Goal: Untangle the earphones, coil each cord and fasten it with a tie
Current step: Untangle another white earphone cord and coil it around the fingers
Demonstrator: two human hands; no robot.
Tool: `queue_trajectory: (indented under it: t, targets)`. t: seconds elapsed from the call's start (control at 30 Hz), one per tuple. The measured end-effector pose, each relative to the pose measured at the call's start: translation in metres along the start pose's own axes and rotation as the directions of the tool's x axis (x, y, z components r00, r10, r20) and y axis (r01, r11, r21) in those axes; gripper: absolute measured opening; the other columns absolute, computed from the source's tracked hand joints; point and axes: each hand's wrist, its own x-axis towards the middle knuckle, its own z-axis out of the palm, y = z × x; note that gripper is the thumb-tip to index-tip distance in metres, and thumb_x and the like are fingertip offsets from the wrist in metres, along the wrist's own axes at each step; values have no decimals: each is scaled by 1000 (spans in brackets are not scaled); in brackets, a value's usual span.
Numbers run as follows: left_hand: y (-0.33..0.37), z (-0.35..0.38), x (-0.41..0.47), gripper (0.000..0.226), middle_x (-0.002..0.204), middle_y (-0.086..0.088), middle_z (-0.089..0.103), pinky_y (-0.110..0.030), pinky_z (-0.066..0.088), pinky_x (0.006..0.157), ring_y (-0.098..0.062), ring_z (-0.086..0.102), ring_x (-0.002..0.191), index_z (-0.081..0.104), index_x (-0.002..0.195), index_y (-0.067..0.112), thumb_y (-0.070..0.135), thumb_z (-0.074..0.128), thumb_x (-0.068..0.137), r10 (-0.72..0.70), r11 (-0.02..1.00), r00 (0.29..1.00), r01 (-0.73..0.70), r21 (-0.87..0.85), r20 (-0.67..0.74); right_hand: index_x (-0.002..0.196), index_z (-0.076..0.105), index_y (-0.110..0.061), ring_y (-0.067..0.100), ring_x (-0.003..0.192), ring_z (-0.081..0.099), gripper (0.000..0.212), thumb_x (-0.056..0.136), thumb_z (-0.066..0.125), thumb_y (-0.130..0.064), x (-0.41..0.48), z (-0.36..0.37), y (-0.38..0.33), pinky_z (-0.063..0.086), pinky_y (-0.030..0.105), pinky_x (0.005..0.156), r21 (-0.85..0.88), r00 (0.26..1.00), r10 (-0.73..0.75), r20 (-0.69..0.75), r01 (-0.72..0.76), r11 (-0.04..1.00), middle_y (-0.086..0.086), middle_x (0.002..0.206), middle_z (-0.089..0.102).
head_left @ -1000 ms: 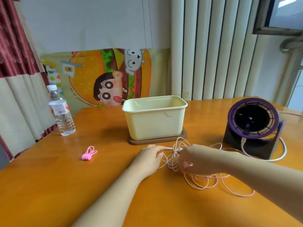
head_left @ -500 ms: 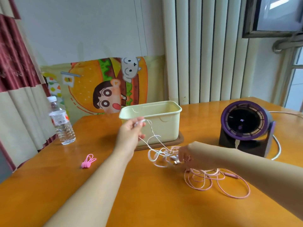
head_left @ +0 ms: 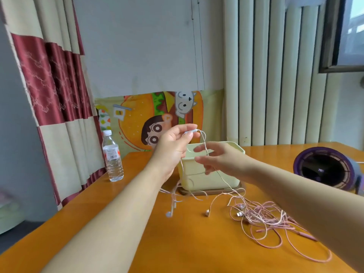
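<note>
Left hand (head_left: 173, 142) raised higher, fingers pinching plug end of white cord (head_left: 192, 131). Right hand (head_left: 218, 158) has let go of tangle (head_left: 262, 215), open beside hanging strand. Cord partly drawn free; tangle on tabletop (head_left: 177, 243).

left hand (head_left: 173, 146) pinching cord (head_left: 203, 139) (raised), tangle (head_left: 262, 215) below

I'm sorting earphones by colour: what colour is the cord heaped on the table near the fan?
The heaped cord is pink, clearest in the head view.
</note>
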Motion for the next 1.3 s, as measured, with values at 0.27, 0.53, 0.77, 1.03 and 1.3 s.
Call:
queue_trajectory:
  t: [0.27,0.53,0.77,1.03,1.3]
  targets:
    - [3,-37,-15,15,90,0,68,-11,34,49,6,48,45,63,102,17,11,50,97,47,995,976,-27,98,-211,91,70,-6,13,51,43,24,94,55,-23,4,-15,18,44,20,51,-182,980,150,-129,-172,968,2,58,50]
    - [-12,-42,-19,12,91,12,68,-4,41,66,1,61,88,64,99,28,19,60,92,141,837,975,-24,547,-173,80,68,-6,13,51,42,45,99,43,-38,4,-33,-4,45,25,56,152,958,194,-210,-164,975,2,56,47]
    - [-2,-49,-10,13,82,5,64,-18,44,63,-5,52,65,64,86,21,23,55,95,32,930,945,91,355,-326,76,69,-18,12,63,47,35,95,51,-39,12,-48,-53,38,24,59,45,956,-3,-292,17,999,0,74,61]
    - [8,-56,-23,56,62,-8,55,-39,59,56,-20,59,54,56,78,6,48,27,101,-473,618,878,273,-738,-71,60,47,-13,22,68,63,49,100,39,-40,4,-18,-43,52,37,81,766,981,183,57,-160,622,3,50,48]
    - [-10,-64,-26,27,88,1,60,-43,41,96,-18,57,96,53,85,16,23,35,103,-507,718,819,229,-657,-269,49,42,-13,24,63,57,60,90,47,-57,4,8,-36,50,36,72,883,960,280,-6,-127,453,6,51,47]
